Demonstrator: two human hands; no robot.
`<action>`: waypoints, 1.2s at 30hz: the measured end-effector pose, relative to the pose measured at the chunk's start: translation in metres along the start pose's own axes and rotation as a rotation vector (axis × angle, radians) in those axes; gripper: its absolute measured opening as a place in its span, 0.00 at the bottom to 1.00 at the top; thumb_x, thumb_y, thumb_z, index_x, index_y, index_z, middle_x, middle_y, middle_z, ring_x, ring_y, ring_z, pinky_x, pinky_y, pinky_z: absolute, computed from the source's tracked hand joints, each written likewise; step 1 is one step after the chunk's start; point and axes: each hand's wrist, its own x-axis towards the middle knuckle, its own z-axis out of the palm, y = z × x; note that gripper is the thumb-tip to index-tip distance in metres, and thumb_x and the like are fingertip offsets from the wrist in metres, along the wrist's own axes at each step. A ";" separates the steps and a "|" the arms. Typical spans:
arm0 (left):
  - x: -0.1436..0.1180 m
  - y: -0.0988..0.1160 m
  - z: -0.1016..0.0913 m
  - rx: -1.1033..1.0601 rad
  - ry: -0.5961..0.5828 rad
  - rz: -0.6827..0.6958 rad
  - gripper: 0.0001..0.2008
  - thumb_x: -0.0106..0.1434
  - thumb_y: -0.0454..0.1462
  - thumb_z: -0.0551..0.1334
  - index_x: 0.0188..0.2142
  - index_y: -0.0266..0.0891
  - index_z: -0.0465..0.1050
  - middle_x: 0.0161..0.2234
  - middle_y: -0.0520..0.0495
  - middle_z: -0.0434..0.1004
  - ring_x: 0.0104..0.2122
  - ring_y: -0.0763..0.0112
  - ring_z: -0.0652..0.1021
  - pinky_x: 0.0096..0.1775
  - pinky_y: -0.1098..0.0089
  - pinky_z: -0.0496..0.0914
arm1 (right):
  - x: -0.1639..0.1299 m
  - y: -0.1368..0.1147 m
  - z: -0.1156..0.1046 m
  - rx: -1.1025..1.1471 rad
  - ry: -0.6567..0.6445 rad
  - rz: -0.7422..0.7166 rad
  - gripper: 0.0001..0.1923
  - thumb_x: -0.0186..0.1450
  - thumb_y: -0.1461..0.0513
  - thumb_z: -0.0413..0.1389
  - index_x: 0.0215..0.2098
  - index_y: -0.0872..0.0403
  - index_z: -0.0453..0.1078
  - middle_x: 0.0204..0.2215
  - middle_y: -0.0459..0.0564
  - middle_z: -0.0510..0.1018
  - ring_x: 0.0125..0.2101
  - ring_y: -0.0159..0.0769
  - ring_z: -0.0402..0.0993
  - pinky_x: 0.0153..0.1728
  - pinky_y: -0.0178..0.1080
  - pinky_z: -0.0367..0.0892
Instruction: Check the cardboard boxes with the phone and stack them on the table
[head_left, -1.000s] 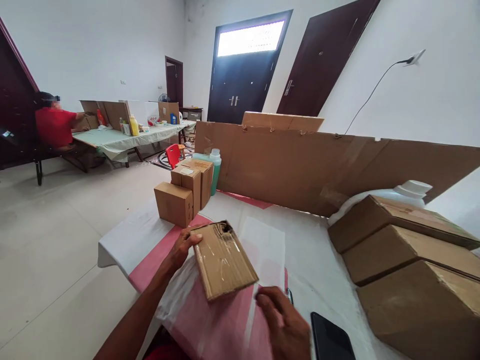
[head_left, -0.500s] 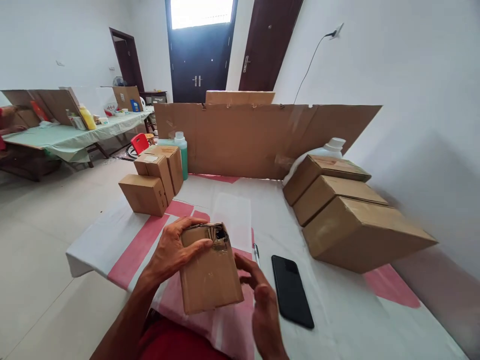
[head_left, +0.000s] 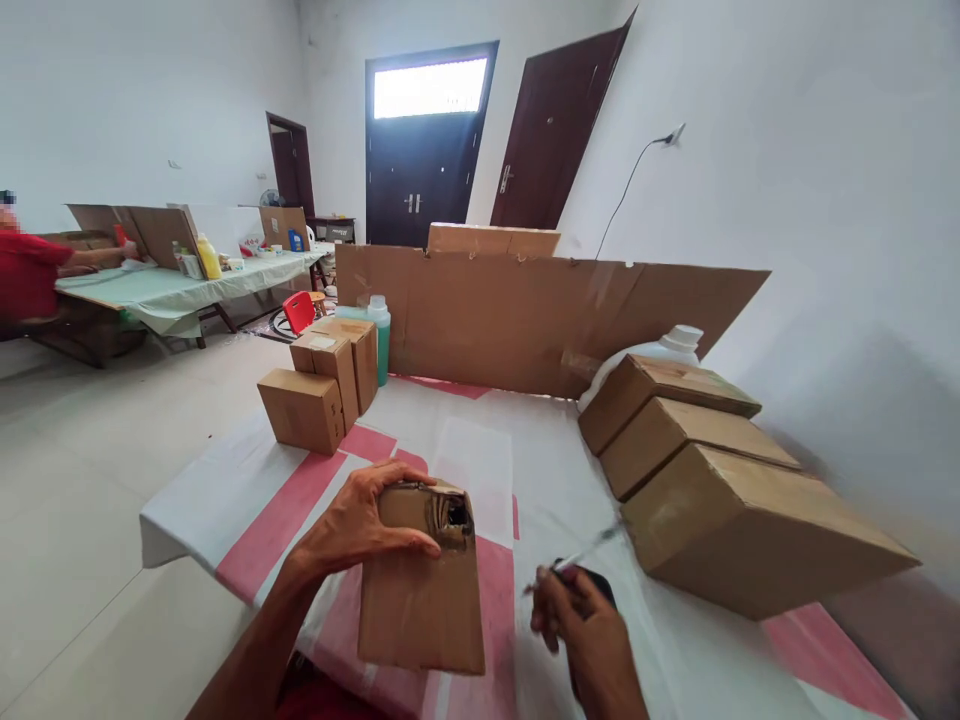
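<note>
My left hand (head_left: pixel 358 525) grips the far left corner of a taped cardboard box (head_left: pixel 421 598) that rests near the front edge of the table (head_left: pixel 480 460); the box has a torn hole at its far end. To the right of the box, my right hand (head_left: pixel 589 640) holds a pen (head_left: pixel 581 555), which is blurred by motion and points up and to the right. A black phone (head_left: pixel 596 580) lies under my right hand and is mostly hidden by it.
Three small boxes (head_left: pixel 322 385) and a green bottle (head_left: pixel 380 335) stand at the far left of the table. Three larger boxes (head_left: pixel 712 480) and a white jug (head_left: pixel 667 347) sit at the right. A cardboard screen (head_left: pixel 540 315) runs along the back. A person in red (head_left: pixel 30 275) sits at a far table.
My right hand left the box, moved right and picked up the pen that lay beside the phone. My left hand stays on the box. The camera tilted slightly.
</note>
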 end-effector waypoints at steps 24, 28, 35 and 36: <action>0.001 0.001 0.004 0.021 -0.067 0.136 0.29 0.47 0.46 0.81 0.49 0.47 0.81 0.44 0.51 0.82 0.44 0.65 0.79 0.47 0.69 0.70 | -0.028 -0.132 0.057 0.057 -0.069 -0.575 0.03 0.67 0.60 0.61 0.38 0.48 0.78 0.32 0.44 0.84 0.32 0.34 0.82 0.34 0.29 0.77; 0.001 0.002 0.004 0.029 -0.073 0.128 0.30 0.47 0.47 0.81 0.50 0.47 0.80 0.45 0.51 0.82 0.45 0.64 0.79 0.47 0.69 0.70 | -0.032 -0.130 0.051 -0.015 -0.153 -0.538 0.04 0.68 0.59 0.61 0.37 0.49 0.77 0.30 0.43 0.81 0.25 0.30 0.77 0.26 0.27 0.73; 0.001 0.000 0.003 0.049 -0.064 0.096 0.31 0.46 0.47 0.81 0.49 0.47 0.80 0.44 0.51 0.80 0.44 0.63 0.79 0.46 0.69 0.70 | -0.036 -0.124 0.040 -0.008 -0.258 -0.478 0.06 0.68 0.57 0.60 0.35 0.49 0.76 0.30 0.45 0.80 0.26 0.31 0.77 0.26 0.28 0.71; 0.001 0.001 0.004 0.053 -0.064 0.093 0.31 0.46 0.47 0.82 0.49 0.47 0.80 0.44 0.51 0.80 0.44 0.64 0.79 0.46 0.69 0.69 | -0.037 -0.123 0.039 -0.013 -0.263 -0.483 0.06 0.68 0.57 0.60 0.35 0.49 0.76 0.29 0.45 0.80 0.26 0.32 0.77 0.26 0.29 0.72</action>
